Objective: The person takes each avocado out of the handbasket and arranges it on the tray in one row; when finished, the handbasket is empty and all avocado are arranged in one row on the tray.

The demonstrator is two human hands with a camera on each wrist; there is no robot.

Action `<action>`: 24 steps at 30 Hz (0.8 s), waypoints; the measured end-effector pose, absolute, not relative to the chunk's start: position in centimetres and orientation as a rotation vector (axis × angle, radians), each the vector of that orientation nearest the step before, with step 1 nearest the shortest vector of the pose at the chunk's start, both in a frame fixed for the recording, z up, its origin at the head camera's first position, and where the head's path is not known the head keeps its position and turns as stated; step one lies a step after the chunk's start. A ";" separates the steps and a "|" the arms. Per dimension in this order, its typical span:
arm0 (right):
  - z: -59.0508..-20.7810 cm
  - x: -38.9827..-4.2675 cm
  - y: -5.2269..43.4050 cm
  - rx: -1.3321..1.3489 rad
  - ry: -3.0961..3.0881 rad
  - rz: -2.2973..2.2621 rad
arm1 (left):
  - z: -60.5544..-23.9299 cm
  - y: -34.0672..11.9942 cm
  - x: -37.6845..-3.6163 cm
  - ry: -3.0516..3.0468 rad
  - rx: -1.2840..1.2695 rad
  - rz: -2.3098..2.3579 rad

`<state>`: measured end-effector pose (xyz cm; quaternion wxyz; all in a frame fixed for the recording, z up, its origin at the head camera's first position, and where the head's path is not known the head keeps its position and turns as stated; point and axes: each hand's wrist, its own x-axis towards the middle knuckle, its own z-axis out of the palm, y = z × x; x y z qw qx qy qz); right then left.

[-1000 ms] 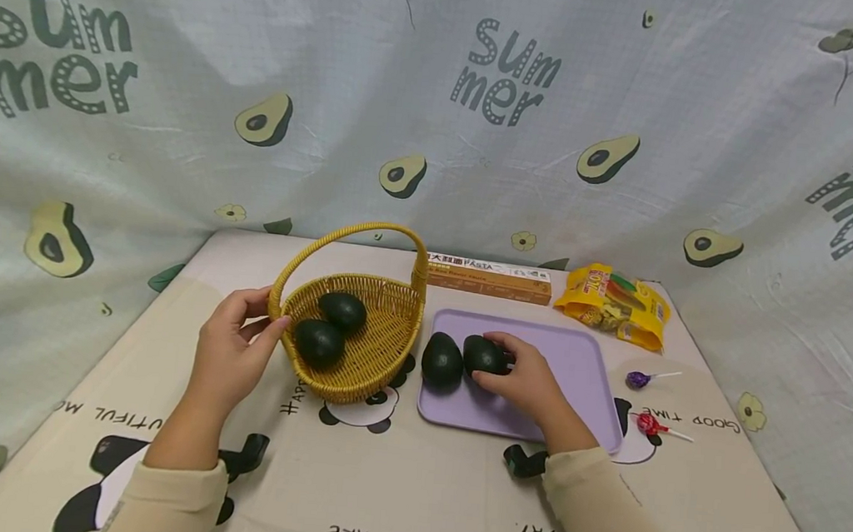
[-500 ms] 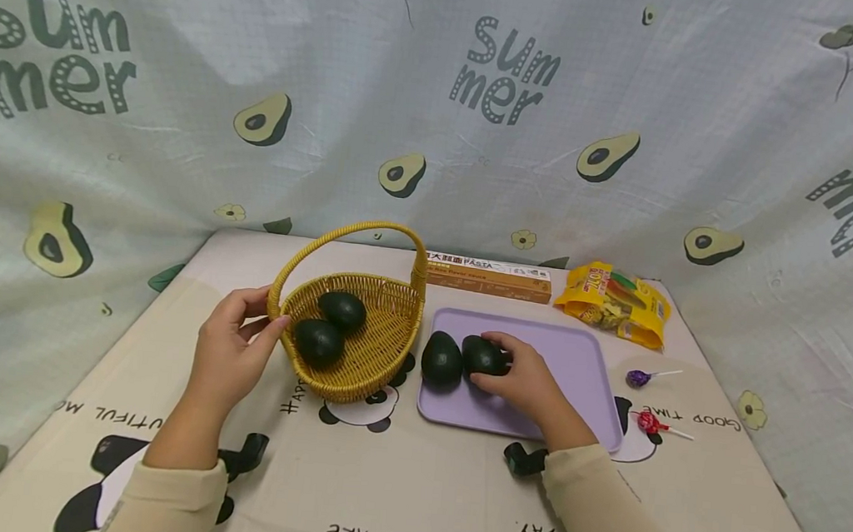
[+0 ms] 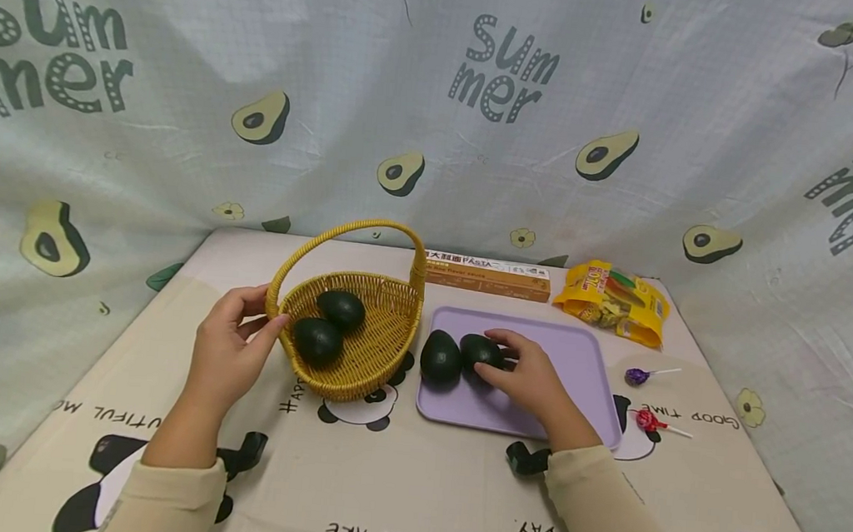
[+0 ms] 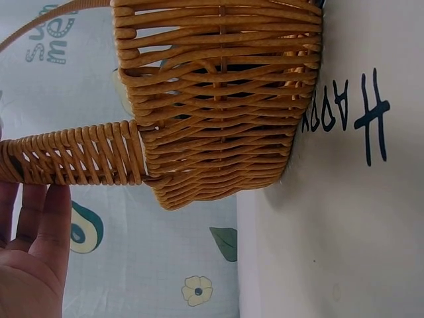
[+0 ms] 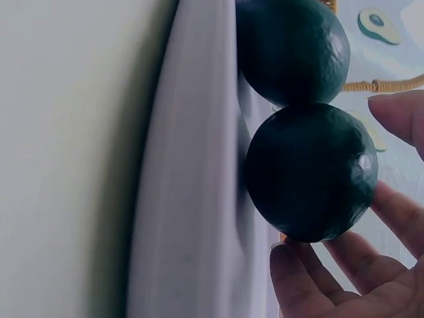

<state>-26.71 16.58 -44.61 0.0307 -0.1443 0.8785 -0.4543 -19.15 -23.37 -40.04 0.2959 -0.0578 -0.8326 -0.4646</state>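
Seemingly midway: two dark-green oval avocados [image 3: 317, 341] lie in the yellow wicker basket [image 3: 384, 325], two on the lilac rectangular tray [image 3: 570, 352] to its right. Left grip [image 3: 228, 351] pinches the basket's handle [image 4: 86, 156]; right grip [image 3: 526, 378], spread beside the outer avocado [image 3: 478, 352], holds nothing.

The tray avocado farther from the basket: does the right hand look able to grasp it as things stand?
Likely yes: the right hand is right beside this avocado, thumb apart from it, with nothing between them; the other avocado crowds only its far side.
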 end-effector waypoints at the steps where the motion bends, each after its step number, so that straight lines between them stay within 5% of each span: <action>1: -44.6 -26.7 16.6 -0.445 2.703 -1.408 | -40.0 -23.4 -19.1 -2.216 -0.153 -1.235; 24: -43.5 -26.9 16.7 -0.460 2.728 -1.427 | -40.3 -23.5 -19.2 -2.191 -0.164 -1.233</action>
